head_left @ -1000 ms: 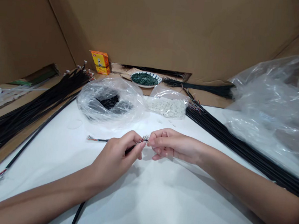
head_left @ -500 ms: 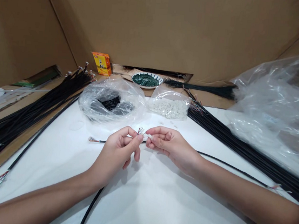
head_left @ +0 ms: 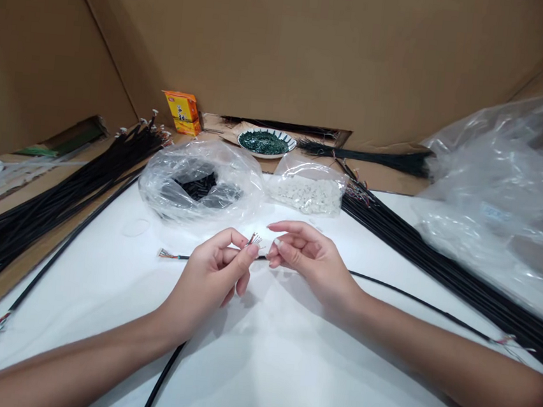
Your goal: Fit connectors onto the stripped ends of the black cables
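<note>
My left hand (head_left: 220,266) is closed, pinching the end of a black cable (head_left: 166,372) between thumb and index finger. Thin stripped wires (head_left: 255,239) fan up out of that pinch. Just to the right, my right hand (head_left: 309,258) has its index finger stretched out and its thumb bent against the other fingers. A small white connector (head_left: 276,243) seems to sit at the thumb tip, mostly hidden. The two hands are apart. Behind them another black cable (head_left: 402,291) lies across the white table, with a white connector (head_left: 161,253) on its left end.
Bundles of black cables lie at left (head_left: 60,199) and right (head_left: 419,262). Behind my hands are a plastic bag of black pieces (head_left: 199,187) and a bag of white connectors (head_left: 308,193). Farther back stand a plate (head_left: 284,140) of dark green bits and an orange box (head_left: 183,112).
My right hand has drawn slightly away from the wire ends, and its index finger has straightened and lifted. The white connector shows less than before. My left hand keeps its hold.
</note>
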A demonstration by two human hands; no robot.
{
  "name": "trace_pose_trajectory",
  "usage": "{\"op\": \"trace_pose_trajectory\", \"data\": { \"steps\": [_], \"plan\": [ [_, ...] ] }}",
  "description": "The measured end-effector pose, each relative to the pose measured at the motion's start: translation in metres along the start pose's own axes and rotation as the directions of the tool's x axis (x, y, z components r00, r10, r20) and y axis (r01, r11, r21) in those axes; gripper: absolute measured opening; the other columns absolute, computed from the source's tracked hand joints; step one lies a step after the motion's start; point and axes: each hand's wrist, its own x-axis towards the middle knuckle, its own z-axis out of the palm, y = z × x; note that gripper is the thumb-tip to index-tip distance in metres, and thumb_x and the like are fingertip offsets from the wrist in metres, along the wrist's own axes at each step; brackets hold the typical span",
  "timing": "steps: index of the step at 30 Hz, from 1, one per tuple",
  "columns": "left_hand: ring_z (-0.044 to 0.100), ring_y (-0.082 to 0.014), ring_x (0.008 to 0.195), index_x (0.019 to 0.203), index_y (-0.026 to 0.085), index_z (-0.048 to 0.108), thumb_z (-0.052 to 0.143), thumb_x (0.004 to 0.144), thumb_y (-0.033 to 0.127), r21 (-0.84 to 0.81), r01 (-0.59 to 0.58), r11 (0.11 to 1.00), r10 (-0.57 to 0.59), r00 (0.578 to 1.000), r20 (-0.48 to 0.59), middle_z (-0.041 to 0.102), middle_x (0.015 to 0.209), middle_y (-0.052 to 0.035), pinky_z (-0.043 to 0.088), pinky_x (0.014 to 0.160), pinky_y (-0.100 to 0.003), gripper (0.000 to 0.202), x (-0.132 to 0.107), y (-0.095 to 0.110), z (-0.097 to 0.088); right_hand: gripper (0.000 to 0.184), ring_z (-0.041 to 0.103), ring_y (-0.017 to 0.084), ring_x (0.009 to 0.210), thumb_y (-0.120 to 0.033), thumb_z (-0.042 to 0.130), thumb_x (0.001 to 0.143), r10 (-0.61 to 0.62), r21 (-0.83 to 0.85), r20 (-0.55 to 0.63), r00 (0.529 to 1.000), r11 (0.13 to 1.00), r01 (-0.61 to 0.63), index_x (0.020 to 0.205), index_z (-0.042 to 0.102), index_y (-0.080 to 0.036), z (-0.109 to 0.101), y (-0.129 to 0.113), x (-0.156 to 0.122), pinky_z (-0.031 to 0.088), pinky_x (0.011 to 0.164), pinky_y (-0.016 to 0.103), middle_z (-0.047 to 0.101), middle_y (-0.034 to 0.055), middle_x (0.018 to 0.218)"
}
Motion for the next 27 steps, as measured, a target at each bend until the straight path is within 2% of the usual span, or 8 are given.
{"op": "trace_pose_trajectory", "data": {
  "steps": [4, 9, 14, 21, 25, 27],
  "plan": [
    [0.03, -0.0035, 0.033, 0.082, 0.02, 0.042, 0.054, 0.084, 0.048, -0.009, -0.008, 1.0, 0.008, 1.0, -0.004, 0.048, 0.044, 0.0079, 0.023, 0.034, -0.013, 0.03, 0.0006, 0.0002, -0.0003, 0.015, 0.064, 0.009, 0.073, -0.028, 0.067, 0.081, 0.082, 0.041, -0.018, 0.996, 0.996, -0.082, 0.094, 0.065, -0.019, -0.0002, 0.0041, 0.0013, 0.05, 0.076, 0.024, 0.067, 0.0004, 0.08],
    [0.03, -0.0034, 0.034, 0.082, 0.019, 0.043, 0.054, 0.085, 0.047, 0.001, -0.013, 1.0, 0.013, 1.0, 0.003, 0.048, 0.043, 0.0078, 0.023, 0.034, -0.013, 0.03, 0.0008, 0.0004, -0.0002, 0.022, 0.064, 0.01, 0.076, -0.033, 0.067, 0.081, 0.173, 0.128, -0.001, 0.985, 0.977, -0.171, 0.097, 0.065, -0.018, 0.0, 0.0088, 0.001, 0.049, 0.081, 0.024, 0.068, 0.0012, 0.078],
    [0.03, -0.0035, 0.035, 0.082, 0.02, 0.043, 0.054, 0.085, 0.047, 0.006, -0.023, 1.0, 0.023, 1.0, -0.002, 0.048, 0.044, 0.008, 0.024, 0.035, -0.013, 0.029, 0.0007, 0.0009, 0.0002, 0.024, 0.063, 0.008, 0.075, -0.038, 0.066, 0.082, 0.226, 0.205, 0.003, 0.974, 0.953, -0.222, 0.091, 0.069, -0.016, 0.0043, 0.0069, -0.0008, 0.05, 0.08, 0.023, 0.067, 0.0019, 0.079],
    [0.03, -0.0035, 0.036, 0.084, 0.019, 0.049, 0.055, 0.084, 0.048, 0.013, -0.021, 1.0, 0.021, 1.0, 0.001, 0.045, 0.044, 0.0073, 0.023, 0.035, -0.013, 0.03, 0.0, 0.001, -0.001, 0.018, 0.061, 0.006, 0.069, -0.033, 0.069, 0.08, 0.228, 0.274, 0.0, 0.974, 0.936, -0.22, 0.089, 0.071, -0.017, 0.0071, 0.0046, -0.0008, 0.05, 0.079, 0.021, 0.067, 0.0012, 0.078],
    [0.03, -0.0032, 0.035, 0.084, 0.018, 0.05, 0.056, 0.083, 0.048, 0.021, -0.01, 1.0, 0.01, 1.0, -0.007, 0.043, 0.043, 0.0077, 0.023, 0.035, -0.014, 0.03, 0.0003, 0.0012, -0.001, 0.021, 0.062, 0.006, 0.07, -0.028, 0.068, 0.081, 0.224, 0.306, 0.001, 0.975, 0.928, -0.214, 0.1, 0.067, -0.019, 0.0054, 0.0066, 0.0002, 0.05, 0.08, 0.022, 0.068, 0.0002, 0.077],
    [0.03, -0.0029, 0.035, 0.084, 0.019, 0.051, 0.056, 0.083, 0.048, 0.023, -0.012, 1.0, 0.012, 1.0, -0.008, 0.043, 0.042, 0.008, 0.023, 0.035, -0.013, 0.029, 0.0008, 0.001, -0.0008, 0.02, 0.063, 0.006, 0.069, -0.025, 0.069, 0.08, 0.238, 0.333, -0.001, 0.971, 0.916, -0.224, 0.098, 0.067, -0.02, 0.0048, 0.0078, 0.0005, 0.05, 0.08, 0.022, 0.068, -0.0001, 0.078]
  ]
}}
